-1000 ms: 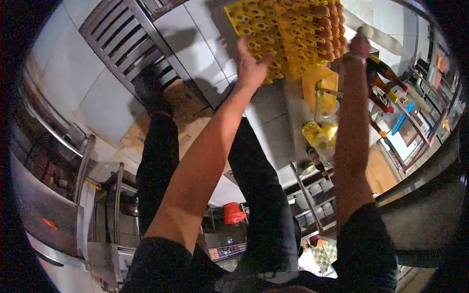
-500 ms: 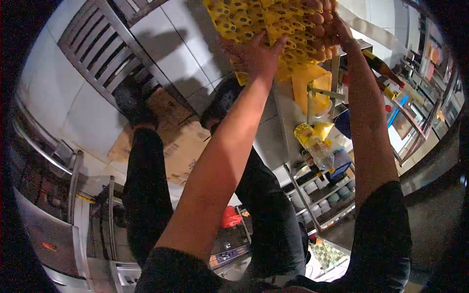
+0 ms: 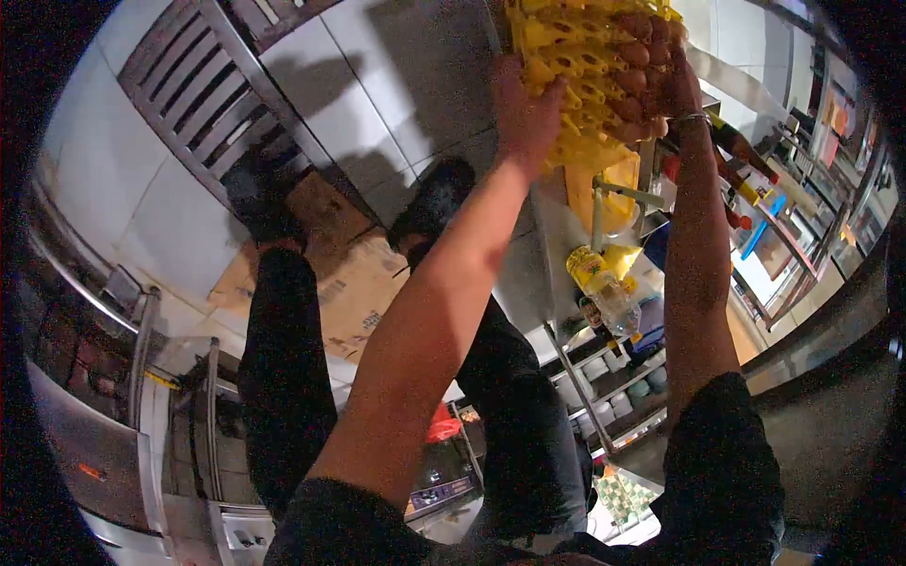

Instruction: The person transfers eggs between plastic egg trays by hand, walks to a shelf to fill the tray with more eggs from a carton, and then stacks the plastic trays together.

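Observation:
At the top of the view I hold a yellow plastic egg tray (image 3: 578, 71) with both hands, above the counter. It looks steeply tilted, and there may be more than one tray. Brown eggs (image 3: 634, 80) sit against its right part. My left hand (image 3: 530, 113) is closed on the tray's left edge, thumb over the front. My right hand (image 3: 678, 87) is at the right side beside the eggs, its fingers partly hidden, gripping that side. A band circles my right wrist.
On the counter (image 3: 517, 255) are a yellow container (image 3: 618, 193), a yellow-labelled can (image 3: 587, 267) and a clear plastic bottle (image 3: 618, 307). Bottles (image 3: 741, 156) stand to the right. A slatted stool (image 3: 203, 94) and flattened cardboard (image 3: 354, 292) lie near my feet.
The yellow tray and eggs have moved right and slightly down with both hands. Less of the tray's left part shows, uncovering more floor there.

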Demonstrator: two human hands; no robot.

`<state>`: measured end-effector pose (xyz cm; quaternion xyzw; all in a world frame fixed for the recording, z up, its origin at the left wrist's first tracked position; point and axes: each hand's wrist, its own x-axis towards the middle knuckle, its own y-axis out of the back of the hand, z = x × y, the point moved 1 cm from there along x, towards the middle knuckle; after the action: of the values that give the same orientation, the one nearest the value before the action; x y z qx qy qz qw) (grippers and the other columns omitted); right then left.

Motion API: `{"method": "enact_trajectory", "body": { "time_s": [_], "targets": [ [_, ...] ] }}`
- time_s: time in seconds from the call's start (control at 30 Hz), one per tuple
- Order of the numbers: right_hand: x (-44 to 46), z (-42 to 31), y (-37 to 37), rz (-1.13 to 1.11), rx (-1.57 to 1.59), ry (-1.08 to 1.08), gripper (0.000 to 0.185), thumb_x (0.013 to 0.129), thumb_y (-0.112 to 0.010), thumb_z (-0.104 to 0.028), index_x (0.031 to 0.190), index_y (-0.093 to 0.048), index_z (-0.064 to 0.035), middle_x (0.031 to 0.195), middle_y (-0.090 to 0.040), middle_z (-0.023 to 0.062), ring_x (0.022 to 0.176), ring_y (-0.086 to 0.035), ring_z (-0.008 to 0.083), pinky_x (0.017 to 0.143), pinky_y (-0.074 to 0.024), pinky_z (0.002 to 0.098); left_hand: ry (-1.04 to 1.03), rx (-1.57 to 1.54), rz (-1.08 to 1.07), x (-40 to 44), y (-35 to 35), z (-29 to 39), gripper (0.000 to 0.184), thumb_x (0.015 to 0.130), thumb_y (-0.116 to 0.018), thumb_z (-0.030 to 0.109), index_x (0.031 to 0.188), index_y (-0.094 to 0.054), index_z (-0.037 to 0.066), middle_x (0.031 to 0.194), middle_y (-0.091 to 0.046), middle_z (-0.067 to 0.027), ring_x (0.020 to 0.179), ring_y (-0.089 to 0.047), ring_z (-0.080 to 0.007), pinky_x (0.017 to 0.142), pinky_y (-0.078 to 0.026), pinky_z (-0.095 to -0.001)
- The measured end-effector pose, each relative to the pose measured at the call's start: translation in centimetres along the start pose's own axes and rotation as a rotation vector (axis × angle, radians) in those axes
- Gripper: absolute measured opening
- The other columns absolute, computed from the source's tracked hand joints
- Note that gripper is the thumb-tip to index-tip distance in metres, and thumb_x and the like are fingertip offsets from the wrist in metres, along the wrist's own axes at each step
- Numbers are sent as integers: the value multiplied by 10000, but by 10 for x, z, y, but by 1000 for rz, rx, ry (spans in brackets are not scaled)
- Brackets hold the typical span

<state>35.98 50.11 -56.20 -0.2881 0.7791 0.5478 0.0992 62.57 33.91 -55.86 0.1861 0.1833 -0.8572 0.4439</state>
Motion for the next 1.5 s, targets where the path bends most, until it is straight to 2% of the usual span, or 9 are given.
{"method": "enact_trajectory", "body": {
  "time_s": [0.03, 0.1, 0.3, 0.63, 1.1, 1.33, 1.37, 1.47, 1.5],
  "targets": [
    [1, -2, 3, 16, -2, 5, 497, 918, -567, -461, 1189, -558, -44, 1038, -631, 151, 946, -597, 265, 835, -475, 430, -5, -2, 3, 2, -1, -4, 485, 766, -749, 152, 1155, -509, -10, 1090, -509, -230, 1023, -533, -398, 917, -426, -514],
    [3, 0, 10, 52, -4, 3, 492, 918, -569, -455, 1192, -557, -46, 1042, -629, 150, 949, -597, 264, 837, -476, 427, -220, 348, 68, -3, -5, -21, 470, 785, -728, 154, 1163, -507, -19, 1080, -521, -244, 1043, -517, -433, 929, -416, -521],
    [14, 2, 38, 137, 0, 26, 477, 920, -576, -438, 1200, -552, -53, 1054, -625, 146, 959, -596, 259, 841, -481, 419, -398, 548, -40, -3, -14, 2, 459, 818, -687, 188, 1170, -510, -49, 1089, -540, -254, 1061, -513, -451, 927, -417, -531],
    [28, -13, 13, 53, -48, 75, 453, 922, -588, -409, 1214, -545, -64, 1073, -617, 139, 976, -593, 251, 848, -488, 405, -161, 439, -85, 73, -20, -5, 442, 821, -676, 192, 1151, -520, -55, 1052, -561, -257, 1023, -541, -437, 901, -437, -517],
    [21, -20, -12, 50, -88, 96, 427, 926, -604, -368, 1233, -534, -80, 1101, -607, 130, 999, -590, 240, 859, -499, 385, -102, 401, -115, 83, -4, -10, 419, 824, -660, 199, 1125, -533, -63, 1002, -591, -262, 971, -580, -418, 864, -466, -498],
    [19, -12, 37, 155, -34, 127, 417, 928, -612, -348, 1242, -528, -88, 1114, -602, 126, 1011, -589, 234, 864, -504, 375, -185, 414, -72, 19, -24, 10, 409, 825, -652, 203, 1112, -540, -67, 976, -605, -264, 944, -600, -408, 846, -480, -488],
    [20, -14, 45, 145, -36, 142, 415, 928, -613, -345, 1244, -528, -89, 1116, -601, 125, 1013, -589, 233, 865, -505, 374, -156, 411, -78, 1, -23, 21, 408, 826, -651, 203, 1110, -541, -68, 973, -608, -264, 941, -603, -407, 843, -482, -487],
    [26, -32, 55, 59, -54, 217, 412, 929, -616, -336, 1248, -525, -92, 1122, -599, 123, 1018, -588, 231, 867, -507, 370, 228, 408, -202, -46, -19, 50, 410, 834, -649, 212, 1118, -531, -59, 978, -608, -268, 926, -613, -400, 825, -483, -489],
    [31, -41, 54, 14, -65, 249, 411, 929, -617, -333, 1249, -525, -93, 1124, -599, 123, 1020, -588, 230, 868, -508, 368, 201, 306, -93, -67, -30, 28, 403, 831, -652, 209, 1115, -529, -49, 968, -611, -258, 915, -616, -401, 813, -484, -488]
  ]
}}
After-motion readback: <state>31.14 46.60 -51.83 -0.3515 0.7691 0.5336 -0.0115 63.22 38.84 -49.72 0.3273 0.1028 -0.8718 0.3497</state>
